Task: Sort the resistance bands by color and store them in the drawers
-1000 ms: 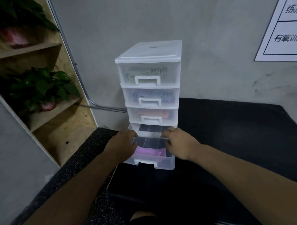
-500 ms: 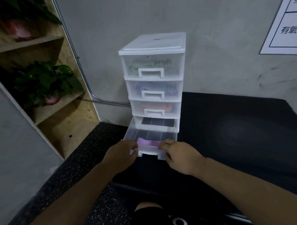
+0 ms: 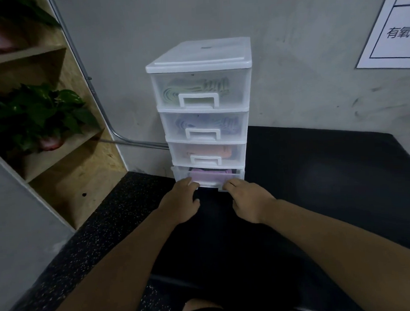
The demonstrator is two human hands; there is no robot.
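Note:
A white four-drawer plastic unit (image 3: 201, 61) stands against the wall. Through the clear fronts I see green bands (image 3: 196, 88) in the top drawer, blue-purple bands (image 3: 209, 124) in the second and orange bands (image 3: 208, 152) in the third. The bottom drawer (image 3: 208, 178) holds pink-purple bands (image 3: 209, 175) and sits almost flush with the frame. My left hand (image 3: 180, 203) touches the left of that drawer's front with its fingertips. My right hand (image 3: 250, 200) presses the right of the front, fingers bent. Neither hand holds a band.
The unit stands at the left end of a black padded mat (image 3: 318, 185). Speckled rubber floor (image 3: 97, 235) lies to the left. A wooden shelf (image 3: 58, 161) with a potted plant (image 3: 33, 118) stands at far left. A paper sign (image 3: 396, 29) hangs on the grey wall.
The bottom drawer was pulled far out a second ago; both hands have pushed it back in, so only a sliver now sticks out. My view has moved closer.

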